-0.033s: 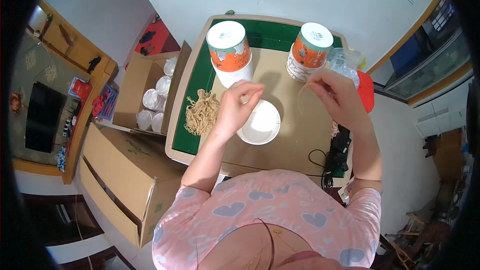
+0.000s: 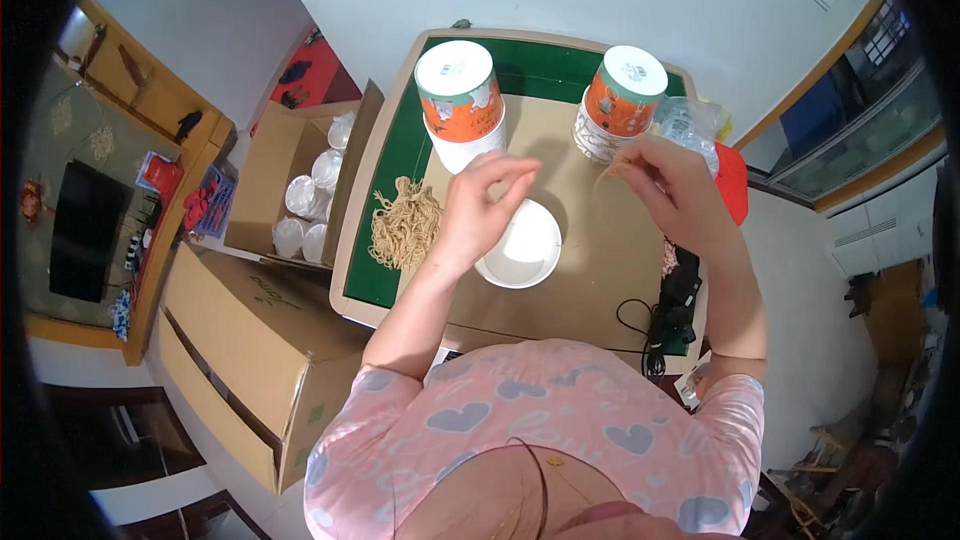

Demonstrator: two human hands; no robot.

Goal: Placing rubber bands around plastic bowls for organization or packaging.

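Note:
My right hand is raised over the right half of the table. Its fingertips pinch a thin pale string, of which a short piece shows. Across from it, my left hand has thumb and fingers pressed together; anything between them is too small to make out. Below the left hand stands a round white paper bowl, its open side up, partly covered by that hand. A loose heap of beige string lies left of my left wrist.
Upside-down stacks of orange-and-white paper buckets stand far left and far right on the table. Black cables with an adapter lie at the near right. A carton of wrapped white stacks and a larger carton flank the left side.
My left hand has shifted slightly to the right. Less of the string hangs in sight below my right fingertips. The bowl and bucket stacks stay in place.

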